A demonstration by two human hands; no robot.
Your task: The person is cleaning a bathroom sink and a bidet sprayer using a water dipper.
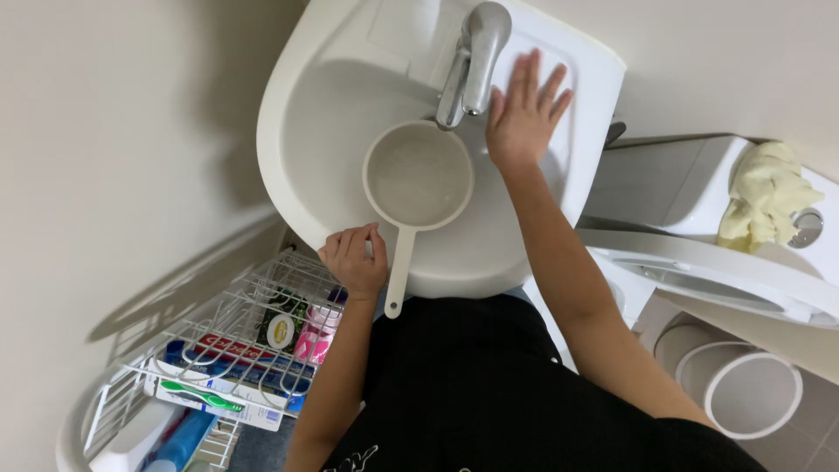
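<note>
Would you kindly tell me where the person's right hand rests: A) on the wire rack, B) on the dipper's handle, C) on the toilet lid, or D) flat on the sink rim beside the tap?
D: the right hand lies flat, fingers spread, on the sink rim beside the tap.

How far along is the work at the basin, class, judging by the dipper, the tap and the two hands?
Done: the long-handled dipper sits in the sink under the tap. In hand: the left hand grips its handle; the right hand lies flat on the ledge beside the tap. Left: no water stream shows, and whether the dipper holds water is unclear.
</note>
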